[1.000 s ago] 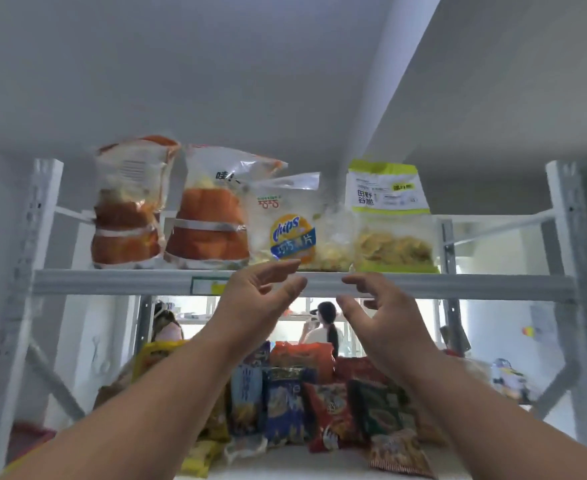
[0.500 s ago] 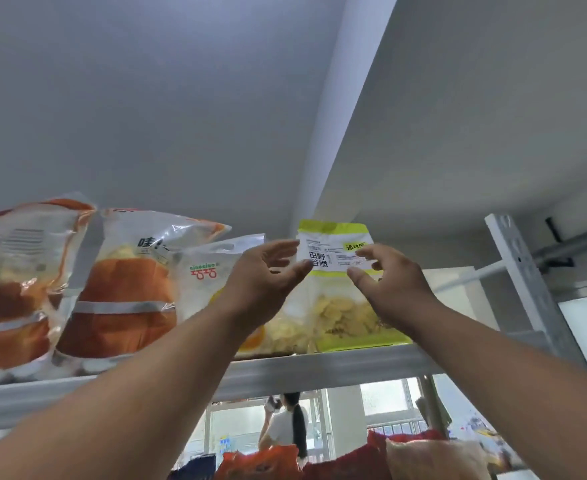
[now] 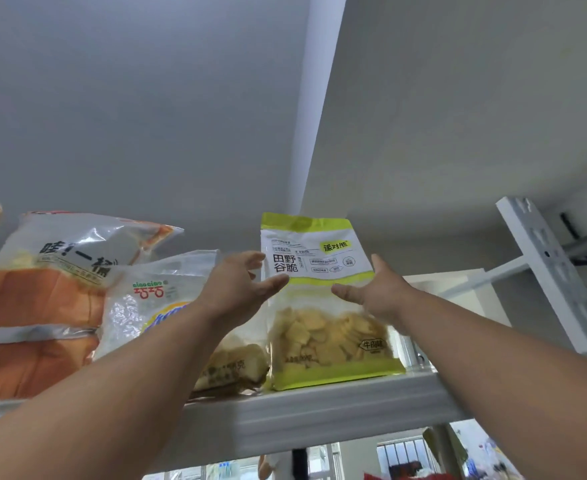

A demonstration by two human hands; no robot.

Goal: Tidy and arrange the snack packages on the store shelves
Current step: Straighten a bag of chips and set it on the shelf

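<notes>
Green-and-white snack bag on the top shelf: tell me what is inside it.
Through the clear window of the green-and-white snack bag, pale yellow chips fill its lower half. The printed white panel hides the upper part, and the right hand covers part of the window.

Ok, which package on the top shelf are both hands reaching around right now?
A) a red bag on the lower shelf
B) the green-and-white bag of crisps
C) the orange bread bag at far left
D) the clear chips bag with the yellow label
B: the left hand and right hand sit at either side of the upright green-and-white bag on the top shelf, fingers spread, not plainly gripping it.
</notes>
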